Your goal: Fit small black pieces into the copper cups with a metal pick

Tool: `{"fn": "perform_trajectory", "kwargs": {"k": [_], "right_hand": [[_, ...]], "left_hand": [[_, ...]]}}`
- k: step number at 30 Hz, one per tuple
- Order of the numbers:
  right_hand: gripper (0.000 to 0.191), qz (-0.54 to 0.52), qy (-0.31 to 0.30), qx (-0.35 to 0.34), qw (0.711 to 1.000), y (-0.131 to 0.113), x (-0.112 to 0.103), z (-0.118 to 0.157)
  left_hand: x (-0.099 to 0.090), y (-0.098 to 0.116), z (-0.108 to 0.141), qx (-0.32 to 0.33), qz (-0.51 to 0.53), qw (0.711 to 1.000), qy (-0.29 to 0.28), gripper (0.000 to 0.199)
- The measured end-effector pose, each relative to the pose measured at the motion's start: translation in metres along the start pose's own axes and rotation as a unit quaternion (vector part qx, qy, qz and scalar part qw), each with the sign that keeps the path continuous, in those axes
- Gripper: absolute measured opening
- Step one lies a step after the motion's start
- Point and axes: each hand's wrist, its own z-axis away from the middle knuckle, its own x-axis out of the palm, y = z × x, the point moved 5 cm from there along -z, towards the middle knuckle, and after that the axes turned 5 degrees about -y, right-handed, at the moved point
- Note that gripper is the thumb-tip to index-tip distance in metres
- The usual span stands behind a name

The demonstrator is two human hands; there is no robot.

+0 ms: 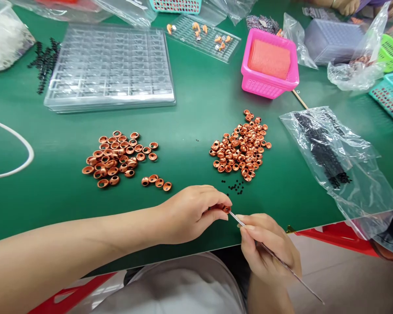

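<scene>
Between thumb and fingers, my left hand (196,211) pinches a small copper-coloured cup (227,209) near the table's front edge. My right hand (270,246) grips a thin metal rod (284,264), whose upper end touches the cup. Just above the fingertips lie tiny black pieces (236,187). Behind them is a large pile of copper cups (240,148). A looser group of cups (114,157) sits to the left, with a short row of cups (157,182) beside it.
Stacked clear trays (111,65) lie at the back left. A pink basket (270,83) holds an orange-red block. Black strips fill part of a plastic bag (324,148) on the right. A white cable (28,148) curves at the left. Another person's hand (347,6) shows at the top right.
</scene>
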Motion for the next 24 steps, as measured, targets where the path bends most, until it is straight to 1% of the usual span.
{"fn": "perform_trajectory", "kwargs": {"k": [6, 10, 15, 20, 24], "right_hand": [[0.041, -0.006, -0.003, 0.0, 1.0, 0.0, 0.0003, 0.0006], [0.039, 0.0, 0.004, 0.002, 1.0, 0.0004, 0.0001, 0.0005], [0.038, 0.002, 0.007, 0.002, 1.0, 0.0001, 0.0001, 0.0008], [0.035, 0.01, 0.023, 0.012, 1.0, 0.001, 0.0006, 0.0004], [0.036, 0.016, 0.022, 0.01, 1.0, 0.0012, 0.0007, 0.0009]], "left_hand": [[0.0007, -0.0006, 0.0004, -0.007, 0.001, 1.0, -0.005, 0.009], [-0.0012, 0.0017, -0.0011, 0.006, -0.001, 1.0, 0.006, 0.011], [-0.0034, 0.0047, -0.0024, -0.012, -0.002, 1.0, -0.011, 0.01], [-0.0043, 0.006, -0.002, -0.016, -0.007, 1.0, -0.016, 0.01], [-0.0049, 0.0071, -0.0033, -0.016, -0.009, 1.0, -0.016, 0.009]]}}
